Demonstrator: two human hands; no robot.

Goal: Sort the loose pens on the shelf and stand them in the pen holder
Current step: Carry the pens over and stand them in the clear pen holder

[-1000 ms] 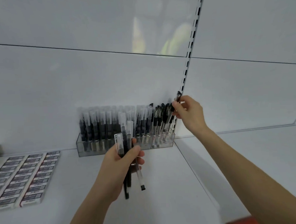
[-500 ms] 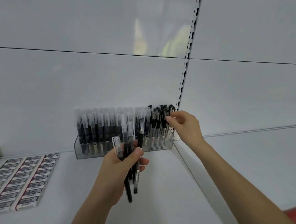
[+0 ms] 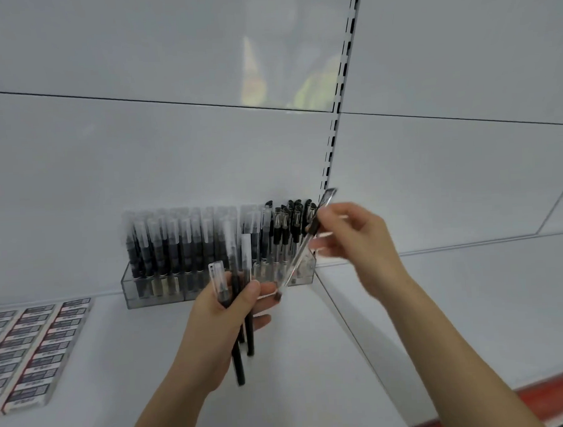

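Observation:
A clear plastic pen holder [image 3: 154, 293] stands against the back wall of the white shelf, packed with several upright pens: frosted-cap ones on the left, black-clip ones on the right. My left hand [image 3: 227, 317] grips a bunch of black pens [image 3: 238, 362] in front of the holder, caps up. My right hand [image 3: 356, 238] pinches a single clear-barrelled pen [image 3: 303, 245], tilted, its tip down near my left fingers and its cap up by the holder's right end.
Rows of small boxed items [image 3: 26, 347] lie flat on the shelf at the left. A slotted upright rail [image 3: 337, 112] runs up the back wall behind the holder's right end. A red floor strip [image 3: 560, 391] shows at the lower right.
My right hand left the holder's right end and took one clear pen from the bunch in my left hand, lifting it up and to the right. The left hand stayed nearly still.

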